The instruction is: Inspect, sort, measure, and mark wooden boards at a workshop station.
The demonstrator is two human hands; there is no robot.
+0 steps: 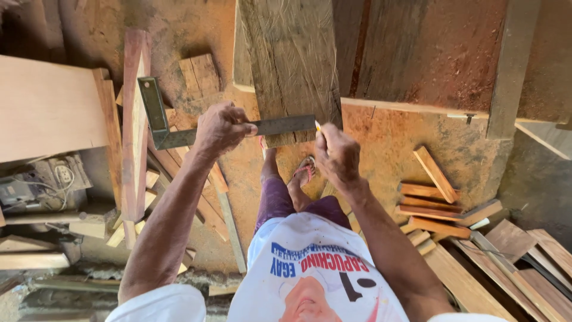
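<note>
left hand (pixel 221 128) clamps the try square (pixel 179 128) on the plank (pixel 292 59); right hand (pixel 336 154) pinches a pencil (pixel 317 126) (keep the stock tight, i'd say).

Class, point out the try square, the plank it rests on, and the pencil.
Try square (pixel 280 126), head view, on its steel blade.
Plank (pixel 292 53), head view, mid-face.
Pencil (pixel 317 126), head view, on its tip.

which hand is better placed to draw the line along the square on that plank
Probably the right hand: it holds a pencil at the end of the square blade on the plank, while the left hand pins the square.
</note>
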